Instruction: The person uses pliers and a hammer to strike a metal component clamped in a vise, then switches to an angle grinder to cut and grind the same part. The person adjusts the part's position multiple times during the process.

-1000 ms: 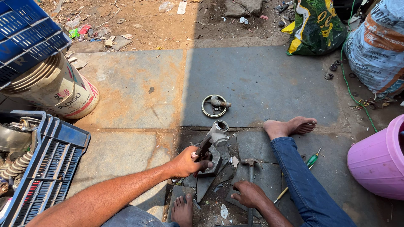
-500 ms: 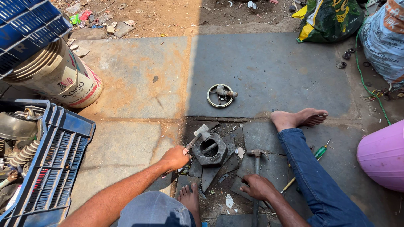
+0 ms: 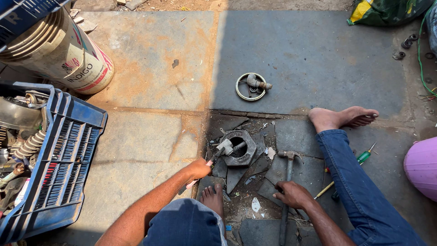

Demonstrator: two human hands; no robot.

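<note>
Here, left of centre in the frame, the left hand closes around a pink-handled tool whose head rests in the hexagonal metal housing on cracked stone floor. Right of it, the right hand grips a hammer handle. A glancing blow could likely hit the bare foot just below.

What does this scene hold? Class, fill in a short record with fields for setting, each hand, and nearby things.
Setting: person seated on cracked stone paving, barefoot
Left hand: grips a pink-handled tool, its head at the hexagonal metal part
Right hand: rests on the hammer handle
Ahead: metal ring with fitting
Left side: blue crate of parts, paint bucket
Right side: green screwdriver
</note>
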